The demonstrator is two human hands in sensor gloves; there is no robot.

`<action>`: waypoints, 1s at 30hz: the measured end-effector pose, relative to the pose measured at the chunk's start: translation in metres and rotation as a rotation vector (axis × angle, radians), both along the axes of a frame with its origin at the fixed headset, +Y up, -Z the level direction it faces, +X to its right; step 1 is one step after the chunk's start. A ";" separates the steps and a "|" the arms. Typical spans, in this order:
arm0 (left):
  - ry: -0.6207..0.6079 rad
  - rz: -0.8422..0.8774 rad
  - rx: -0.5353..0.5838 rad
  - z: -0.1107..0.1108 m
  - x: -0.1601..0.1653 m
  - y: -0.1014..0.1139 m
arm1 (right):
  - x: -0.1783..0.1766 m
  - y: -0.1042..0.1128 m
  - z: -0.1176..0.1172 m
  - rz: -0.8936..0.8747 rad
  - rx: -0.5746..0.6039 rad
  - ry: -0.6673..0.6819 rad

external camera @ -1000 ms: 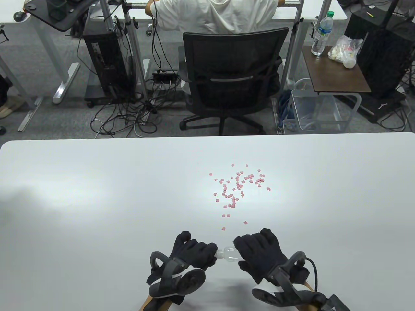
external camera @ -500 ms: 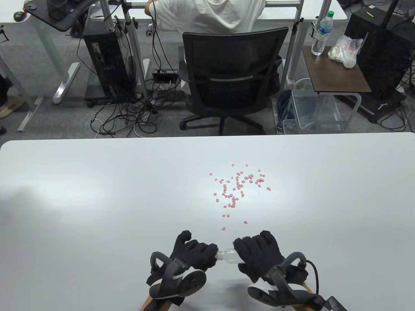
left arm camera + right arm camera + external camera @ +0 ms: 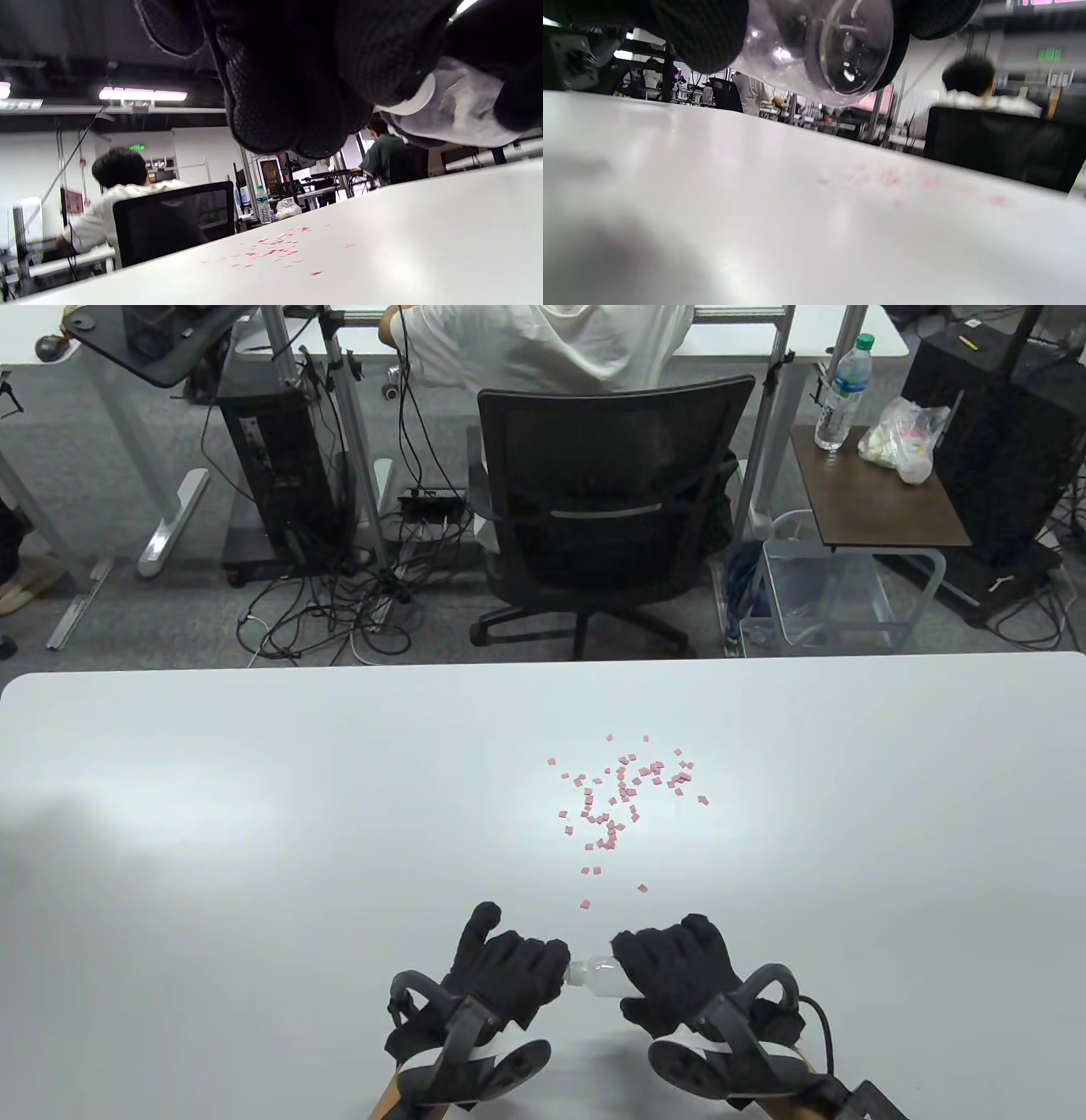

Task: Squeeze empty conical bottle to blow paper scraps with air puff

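A small clear conical bottle (image 3: 596,975) lies sideways just above the table near its front edge, held between both hands. My left hand (image 3: 543,971) grips its neck end with curled fingers. My right hand (image 3: 638,974) wraps around its wider body. In the left wrist view the bottle's neck (image 3: 458,108) shows under my fingers (image 3: 275,93). In the right wrist view its round base (image 3: 840,42) fills the top. Several pink paper scraps (image 3: 624,793) lie scattered on the white table (image 3: 254,814) beyond the hands; they also show in the left wrist view (image 3: 275,248) and, blurred, in the right wrist view (image 3: 895,180).
A few stray scraps (image 3: 585,904) lie close in front of the hands. Beyond the table's far edge stand a black office chair (image 3: 607,500) with a seated person, and a side table (image 3: 878,487) with a water bottle.
My left wrist has rolled, so its tracker now sits lower and more edge-on. My right hand has shifted slightly left. The bottle stays between the hands; the scraps have not moved.
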State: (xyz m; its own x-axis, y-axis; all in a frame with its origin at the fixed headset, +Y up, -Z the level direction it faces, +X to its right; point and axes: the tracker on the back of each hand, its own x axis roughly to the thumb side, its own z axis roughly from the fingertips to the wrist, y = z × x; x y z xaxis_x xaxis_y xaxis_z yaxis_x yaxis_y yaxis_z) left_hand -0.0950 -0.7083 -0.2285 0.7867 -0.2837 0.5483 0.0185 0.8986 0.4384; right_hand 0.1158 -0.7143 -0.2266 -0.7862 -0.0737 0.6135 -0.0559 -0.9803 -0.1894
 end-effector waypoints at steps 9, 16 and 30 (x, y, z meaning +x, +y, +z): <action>0.004 0.111 -0.080 -0.002 0.000 0.001 | -0.001 0.001 0.013 0.099 0.374 0.033; 0.018 0.052 0.005 0.001 0.002 0.003 | 0.002 -0.002 0.000 0.017 0.149 -0.058; 0.213 0.266 -0.125 -0.022 -0.039 0.004 | 0.113 0.015 -0.072 -0.433 -0.029 -0.570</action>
